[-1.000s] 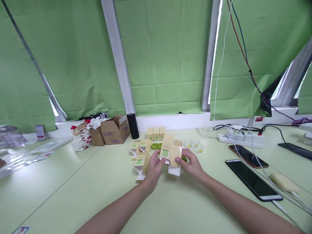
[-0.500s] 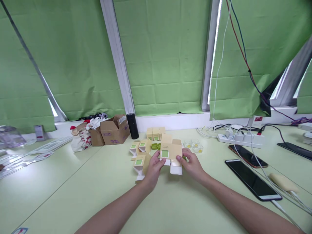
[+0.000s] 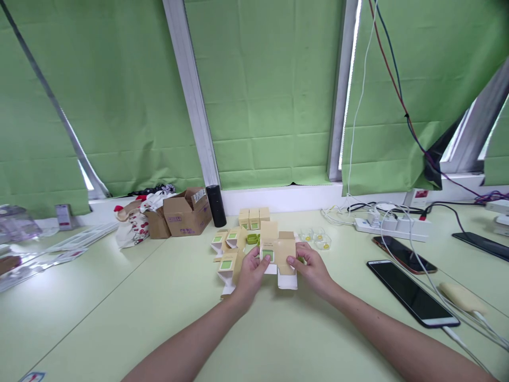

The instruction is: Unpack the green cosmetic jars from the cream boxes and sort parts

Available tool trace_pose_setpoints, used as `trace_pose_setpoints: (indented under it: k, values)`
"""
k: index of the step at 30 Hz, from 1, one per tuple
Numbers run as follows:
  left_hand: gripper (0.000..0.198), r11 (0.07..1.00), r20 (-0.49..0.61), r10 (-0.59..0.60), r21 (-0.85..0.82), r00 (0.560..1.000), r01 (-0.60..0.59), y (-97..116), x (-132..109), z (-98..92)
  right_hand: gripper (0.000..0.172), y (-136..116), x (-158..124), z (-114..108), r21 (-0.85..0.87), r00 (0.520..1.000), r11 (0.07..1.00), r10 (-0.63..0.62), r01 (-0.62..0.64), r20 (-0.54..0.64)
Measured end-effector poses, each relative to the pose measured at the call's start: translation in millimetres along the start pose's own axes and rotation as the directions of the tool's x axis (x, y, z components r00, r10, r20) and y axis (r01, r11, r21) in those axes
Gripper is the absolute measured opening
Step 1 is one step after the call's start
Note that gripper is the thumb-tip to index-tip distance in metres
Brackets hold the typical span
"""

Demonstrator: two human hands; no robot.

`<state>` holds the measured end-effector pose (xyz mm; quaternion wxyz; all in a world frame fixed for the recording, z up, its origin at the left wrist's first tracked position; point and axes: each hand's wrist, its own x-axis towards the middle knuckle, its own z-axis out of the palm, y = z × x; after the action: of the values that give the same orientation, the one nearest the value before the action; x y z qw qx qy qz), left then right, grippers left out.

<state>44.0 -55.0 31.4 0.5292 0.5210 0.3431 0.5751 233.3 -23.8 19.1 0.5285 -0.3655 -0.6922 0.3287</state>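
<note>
Both my hands hold a small tan carton (image 3: 278,249) with a green square on its front, its white bottom flaps hanging open above the pale green table (image 3: 119,307). My left hand (image 3: 249,276) pinches the carton's left edge, fingers closed. On the carton's right edge my right hand (image 3: 314,270) grips with closed fingers. Several similar tan cartons (image 3: 228,252), some unfolded, lie just left of my left hand. Three folded ones (image 3: 254,217) stand in a row behind. Clear little trays with yellow pieces (image 3: 318,239) sit right behind my right hand.
Brown cardboard boxes (image 3: 186,212), a patterned bag (image 3: 133,225) and a black cylinder (image 3: 217,204) stand at the back left. A power strip (image 3: 392,225) with tangled cables and three phones (image 3: 413,292) lie on the right. Clear plastic packets (image 3: 35,254) lie far left.
The carton in my hands has narrowed from a flat spread shape into a more closed box form and dropped slightly. My hands have come a little closer together.
</note>
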Motion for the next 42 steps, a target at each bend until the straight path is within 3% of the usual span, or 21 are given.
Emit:
trace_pose_setpoints:
  k: [11,15,18,21,23,27,31,37,39,42]
  values:
    - [0.049,0.998,-0.016,0.050,0.046,0.999,-0.049,0,0,-1.6,0.045,3,-3,1,-0.030,0.998,0.999,-0.027,0.026,-0.061]
    - [0.046,0.979,-0.003,0.152,0.136,0.988,-0.150,-1,0,-4.2,0.035,4,-3,0,-0.046,0.995,0.997,-0.063,0.059,-0.080]
    - [0.033,0.908,-0.017,0.282,0.328,0.959,-0.261,-1,-3,-6.7,0.025,3,-3,0,-0.042,0.991,0.996,-0.088,0.084,-0.100]
    - [0.016,0.736,0.022,0.466,0.546,0.884,-0.401,1,-7,-8.1,0.017,2,-3,1,-0.025,0.988,0.996,-0.091,0.089,-0.128]
    - [0.010,0.597,0.108,0.571,0.625,0.814,-0.502,2,-10,-8.4,0.023,3,-5,1,-0.006,0.987,0.996,-0.091,0.091,-0.133]
    - [0.026,0.400,0.240,0.657,0.692,0.715,-0.601,2,-13,-9.4,0.053,7,-7,-1,-0.006,0.987,0.996,-0.092,0.092,-0.132]
    - [0.032,0.217,0.290,0.711,0.776,0.641,-0.592,1,-15,-10.2,0.051,10,-8,-1,-0.020,0.987,0.998,-0.060,0.058,-0.149]
    - [0.032,-0.121,0.437,0.812,0.774,0.387,-0.621,8,-14,-5.3,0.047,9,-8,0,-0.044,0.986,0.997,-0.062,0.056,-0.154]
    - [0.033,-0.173,0.471,0.809,0.763,0.352,-0.623,10,-15,-4.0,0.044,9,-8,0,-0.048,0.986,0.998,-0.055,0.048,-0.156]
    - [0.035,-0.195,0.484,0.806,0.761,0.341,-0.619,10,-15,-3.4,0.040,11,-8,0,-0.046,0.986,0.998,-0.039,0.032,-0.163]
